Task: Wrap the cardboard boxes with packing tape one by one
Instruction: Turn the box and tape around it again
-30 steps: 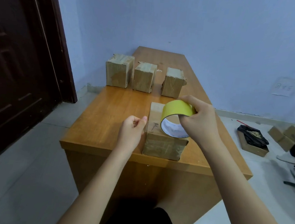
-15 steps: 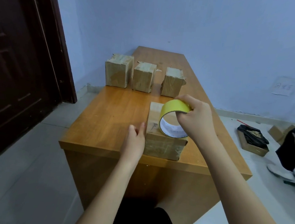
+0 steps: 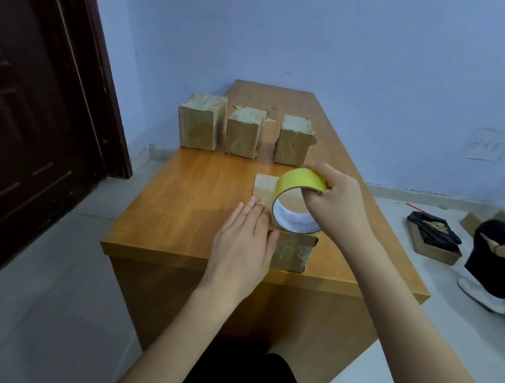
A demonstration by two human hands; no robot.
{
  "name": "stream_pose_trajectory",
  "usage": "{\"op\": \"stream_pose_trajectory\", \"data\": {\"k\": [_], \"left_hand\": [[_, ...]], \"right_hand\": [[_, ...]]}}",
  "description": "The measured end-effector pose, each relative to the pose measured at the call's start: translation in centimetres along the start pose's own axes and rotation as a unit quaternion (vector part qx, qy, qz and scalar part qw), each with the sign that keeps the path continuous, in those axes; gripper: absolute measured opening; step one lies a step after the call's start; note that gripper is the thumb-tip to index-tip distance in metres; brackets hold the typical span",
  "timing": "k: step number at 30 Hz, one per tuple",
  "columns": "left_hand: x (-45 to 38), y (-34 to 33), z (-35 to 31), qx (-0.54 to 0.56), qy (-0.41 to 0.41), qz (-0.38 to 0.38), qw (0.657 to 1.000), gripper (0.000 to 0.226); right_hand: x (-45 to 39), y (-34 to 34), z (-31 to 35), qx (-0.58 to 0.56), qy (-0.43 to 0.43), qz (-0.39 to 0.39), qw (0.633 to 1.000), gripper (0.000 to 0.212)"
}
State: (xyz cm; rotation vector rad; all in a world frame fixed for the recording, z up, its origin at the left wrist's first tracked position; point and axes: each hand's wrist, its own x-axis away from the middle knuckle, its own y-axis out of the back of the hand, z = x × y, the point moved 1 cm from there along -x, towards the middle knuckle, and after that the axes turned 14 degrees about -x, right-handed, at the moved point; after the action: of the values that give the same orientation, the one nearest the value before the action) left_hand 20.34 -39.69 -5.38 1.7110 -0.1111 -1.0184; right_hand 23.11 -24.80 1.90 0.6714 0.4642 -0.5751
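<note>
Bare forearms, seemingly black clothing.

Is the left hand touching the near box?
Touching. The head view shows the left hand lying flat on the near box, fingers straight across its top left edge.

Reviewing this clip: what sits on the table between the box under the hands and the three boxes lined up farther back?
Nothing. The head view shows only bare wooden table between the near box and the row of three boxes.

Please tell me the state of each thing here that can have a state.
near box: lying on the desk, tape roll on top
tape roll: upright on edge
right hand: grips the roll
left hand: flat against the near box
three far boxes: standing in a row, untouched
</note>
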Motion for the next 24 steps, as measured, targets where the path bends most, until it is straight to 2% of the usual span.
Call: {"op": "stream_pose_trajectory", "data": {"k": [3, 6, 8, 11, 14, 16, 18, 19, 22, 24], "left_hand": [[-0.1, 0.1, 0.1, -0.009, -0.021, -0.018, 1.0, 0.04], [-0.1, 0.2, 0.1, 0.028, -0.012, -0.001, 1.0, 0.043], [0.0, -0.1, 0.2, 0.12, 0.031, 0.019, 0.992, 0.051], [0.4, -0.8, -0.4, 0.294, 0.119, 0.052, 0.947, 0.072], [0.8, -1.4, -1.3, 0.364, 0.187, 0.04, 0.912, 0.077], [0.9, -1.5, -1.6, 0.375, 0.204, 0.042, 0.903, 0.075], [0.9, -1.4, -1.4, 0.363, 0.199, 0.045, 0.909, 0.072], [0.9, -1.3, -1.2, 0.332, 0.186, 0.049, 0.924, 0.071], [0.8, -0.3, -0.5, 0.146, 0.124, 0.031, 0.981, 0.07], [0.6, 0.6, -0.3, 0.05, 0.071, 0.005, 0.996, 0.069]], "right_hand": [[0.8, 0.5, -0.4, 0.007, -0.015, 0.049, 0.999, 0.052], [2.2, 1.0, -1.5, -0.014, -0.063, 0.04, 0.997, 0.071], [2.9, 1.1, -2.1, -0.033, -0.115, 0.025, 0.993, 0.064], [3.4, 0.9, -2.6, -0.024, -0.138, 0.039, 0.989, 0.031], [3.6, 0.6, -2.6, -0.021, -0.146, 0.041, 0.988, 0.025], [3.5, 0.6, -2.6, -0.021, -0.152, 0.039, 0.987, 0.024], [3.4, 0.7, -2.7, -0.038, -0.16, 0.037, 0.986, 0.022], [3.4, 0.8, -2.8, -0.048, -0.164, 0.038, 0.985, 0.021], [3.4, 0.7, -2.8, -0.073, -0.177, 0.042, 0.981, 0.016], [3.4, 0.2, -2.4, -0.1, -0.184, 0.045, 0.977, 0.013]]}}
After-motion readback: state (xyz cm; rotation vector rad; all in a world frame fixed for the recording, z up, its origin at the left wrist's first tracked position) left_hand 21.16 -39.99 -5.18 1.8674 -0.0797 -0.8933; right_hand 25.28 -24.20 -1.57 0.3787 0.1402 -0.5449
